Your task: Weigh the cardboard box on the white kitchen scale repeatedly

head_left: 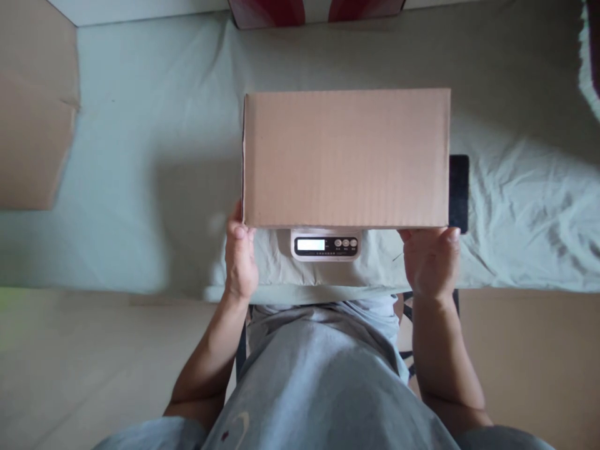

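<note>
A closed brown cardboard box (345,157) rests over a small white digital scale (326,244), whose display and buttons show below the box's near edge. My left hand (240,256) grips the box's near left corner, thumb on the top face. My right hand (431,259) grips the near right corner the same way. Most of the scale is hidden under the box.
A pale sheet covers the table (140,187). A dark phone (458,192) lies just right of the box. A flat piece of cardboard (32,112) sits at far left. A red and white object (314,12) stands at the back edge.
</note>
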Available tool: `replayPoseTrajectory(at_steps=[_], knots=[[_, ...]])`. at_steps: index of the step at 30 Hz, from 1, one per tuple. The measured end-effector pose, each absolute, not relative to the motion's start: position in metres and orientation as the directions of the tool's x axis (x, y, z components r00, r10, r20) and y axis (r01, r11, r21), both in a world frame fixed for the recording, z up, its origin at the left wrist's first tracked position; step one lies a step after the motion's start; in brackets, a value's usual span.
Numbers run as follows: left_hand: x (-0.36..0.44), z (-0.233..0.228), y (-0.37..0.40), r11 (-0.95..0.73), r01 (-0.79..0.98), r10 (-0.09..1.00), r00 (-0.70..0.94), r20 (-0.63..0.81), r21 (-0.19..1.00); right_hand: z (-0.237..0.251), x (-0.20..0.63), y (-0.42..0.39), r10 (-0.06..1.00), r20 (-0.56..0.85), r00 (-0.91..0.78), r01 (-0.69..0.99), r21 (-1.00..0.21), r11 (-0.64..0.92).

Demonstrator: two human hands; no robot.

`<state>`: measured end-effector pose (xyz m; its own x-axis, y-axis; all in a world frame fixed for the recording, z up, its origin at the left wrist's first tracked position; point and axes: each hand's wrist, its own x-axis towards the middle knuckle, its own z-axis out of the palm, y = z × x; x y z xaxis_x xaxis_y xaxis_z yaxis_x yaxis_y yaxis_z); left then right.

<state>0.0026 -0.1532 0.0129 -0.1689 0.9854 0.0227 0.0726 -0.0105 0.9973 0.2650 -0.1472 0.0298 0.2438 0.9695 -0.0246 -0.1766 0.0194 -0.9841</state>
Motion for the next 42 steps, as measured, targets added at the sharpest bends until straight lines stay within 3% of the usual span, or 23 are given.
replayPoseTrajectory(at_steps=[6,12,17,21,29,42], knots=[[0.008,0.025,-0.161,-0.09,0.077,0.959,-0.264,0.108,0.993,0.03,0.266,-0.149,0.948,-0.011,0.317,-0.15,-0.988,0.039],[0.018,0.038,-0.161,-0.099,0.062,0.969,-0.223,0.11,0.993,0.039,0.256,-0.144,0.957,0.053,0.285,-0.127,-0.988,0.093],[0.022,0.059,-0.126,-0.229,0.044,0.95,-0.21,0.233,0.973,0.068,0.254,-0.118,0.96,0.14,0.242,-0.137,-0.975,0.177],[0.021,0.067,-0.086,-0.236,0.098,0.952,-0.178,0.25,0.967,0.075,0.256,-0.082,0.964,0.153,0.219,-0.134,-0.974,0.185],[0.017,0.023,-0.03,-0.225,0.127,0.958,-0.153,0.243,0.966,0.029,0.265,-0.029,0.974,0.067,0.218,-0.125,-0.988,0.096],[0.007,-0.018,-0.03,-0.099,0.179,0.968,-0.211,0.136,0.979,-0.004,0.275,-0.029,0.981,-0.019,0.195,-0.137,-0.991,0.008]])
